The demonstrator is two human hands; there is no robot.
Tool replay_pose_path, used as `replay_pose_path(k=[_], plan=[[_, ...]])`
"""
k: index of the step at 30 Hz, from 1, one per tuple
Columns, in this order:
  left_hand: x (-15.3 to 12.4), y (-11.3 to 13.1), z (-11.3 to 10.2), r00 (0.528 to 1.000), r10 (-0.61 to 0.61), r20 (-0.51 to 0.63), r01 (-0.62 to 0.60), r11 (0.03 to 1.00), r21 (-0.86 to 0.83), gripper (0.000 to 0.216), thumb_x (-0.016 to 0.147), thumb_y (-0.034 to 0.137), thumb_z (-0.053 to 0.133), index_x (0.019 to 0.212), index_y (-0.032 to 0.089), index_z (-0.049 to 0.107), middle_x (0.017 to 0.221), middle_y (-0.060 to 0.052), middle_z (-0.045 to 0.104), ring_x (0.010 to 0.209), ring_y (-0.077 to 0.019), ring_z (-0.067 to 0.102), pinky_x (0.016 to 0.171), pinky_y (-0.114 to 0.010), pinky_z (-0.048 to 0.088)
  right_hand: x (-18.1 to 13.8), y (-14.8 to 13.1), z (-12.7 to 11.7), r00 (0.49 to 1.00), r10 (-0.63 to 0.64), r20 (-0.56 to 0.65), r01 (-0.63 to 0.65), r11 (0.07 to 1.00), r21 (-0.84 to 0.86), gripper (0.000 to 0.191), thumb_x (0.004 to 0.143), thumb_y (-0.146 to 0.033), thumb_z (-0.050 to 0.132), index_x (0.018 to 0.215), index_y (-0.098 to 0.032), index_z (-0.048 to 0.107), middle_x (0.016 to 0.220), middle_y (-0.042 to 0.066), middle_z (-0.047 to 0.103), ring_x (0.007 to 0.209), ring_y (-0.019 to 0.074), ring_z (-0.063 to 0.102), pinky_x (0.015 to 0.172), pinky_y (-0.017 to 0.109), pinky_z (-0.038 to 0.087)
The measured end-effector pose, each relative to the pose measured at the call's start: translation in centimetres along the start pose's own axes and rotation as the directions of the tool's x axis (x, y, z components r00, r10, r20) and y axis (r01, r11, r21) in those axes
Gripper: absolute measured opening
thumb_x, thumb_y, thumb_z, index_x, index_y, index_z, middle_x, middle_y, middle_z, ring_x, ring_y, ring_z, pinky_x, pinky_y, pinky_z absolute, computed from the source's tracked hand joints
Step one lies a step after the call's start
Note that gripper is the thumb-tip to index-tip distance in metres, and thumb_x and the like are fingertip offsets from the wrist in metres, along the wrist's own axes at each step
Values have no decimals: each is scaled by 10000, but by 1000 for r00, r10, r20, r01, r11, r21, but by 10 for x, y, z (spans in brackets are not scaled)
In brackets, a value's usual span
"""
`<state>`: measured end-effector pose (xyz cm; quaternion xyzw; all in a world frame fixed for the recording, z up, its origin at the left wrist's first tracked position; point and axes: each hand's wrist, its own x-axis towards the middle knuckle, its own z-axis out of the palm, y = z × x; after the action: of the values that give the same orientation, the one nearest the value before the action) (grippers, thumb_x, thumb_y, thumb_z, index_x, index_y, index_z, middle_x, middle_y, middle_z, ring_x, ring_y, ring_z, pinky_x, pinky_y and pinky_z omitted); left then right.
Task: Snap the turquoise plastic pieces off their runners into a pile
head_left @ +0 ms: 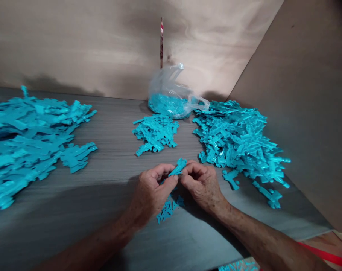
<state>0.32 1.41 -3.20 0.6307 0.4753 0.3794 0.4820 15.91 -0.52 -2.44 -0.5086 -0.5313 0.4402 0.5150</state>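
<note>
Bench (103,210): grey, matte, fine wood-grain streaks running left to right. Plain tan board walls stand at the far edge and along the right side.

Left heap (26,139): the largest mass, turquoise moulded plastic pieces, flat and strip-like with notched edges, spread wide over the far-left bench.

Right heap (238,139): same turquoise plastic, glossier, pieces jumbled with small round pegs and cross-shaped ends; a few strays lie loose on its near side.

Plastic bag (171,94): thin, clear, crinkled, mouth open, sitting at the far wall between the heaps; its bottom holds small turquoise bits. A thin striped stick (161,41) stands upright behind it.

Middle pile (156,133): small flat cluster of the same pieces, just near of the bag.

Left hand (152,188) and right hand (200,182): bare, meeting at near centre of the bench, fingers curled inward, fingertips touching. Both pinch one turquoise piece (178,166), a short strip tilted up to the right, held between thumbs and forefingers just above the bench.

Small cluster (167,209): a few jagged turquoise pieces lying on the bench directly beneath the hands, partly hidden by them.
</note>
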Motion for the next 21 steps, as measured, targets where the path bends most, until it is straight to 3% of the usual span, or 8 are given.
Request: replay_pose_path(k=[7,14,21], plan=[[2,1,-3,999,-22,-26,24,997,68,186,818,262,636,955,214,752,850,27,746,788,-157,646,733,-240,496,-1,1,1,998,-59,0,59,997,-50,196,764,-210,611,581,-197,543,632,-25,509,589,116,450,577,269,382],[-1,7,-4,996,4,-85,10,987,162,202,820,274,610,932,200,761,761,34,737,695,-146,641,646,-224,486,-4,-3,-3,977,-207,52,213,943,-256,201,849,-220,608,657,-192,556,655,-26,524,627,118,502,597,254,391],[-3,13,-4,987,106,-117,-75,967,243,210,802,225,606,929,231,773,731,49,754,623,-125,653,602,-195,492,-8,0,-1,876,-482,-15,443,817,-370,92,862,-164,652,791,-196,605,753,-5,627,726,137,600,681,258,462]])
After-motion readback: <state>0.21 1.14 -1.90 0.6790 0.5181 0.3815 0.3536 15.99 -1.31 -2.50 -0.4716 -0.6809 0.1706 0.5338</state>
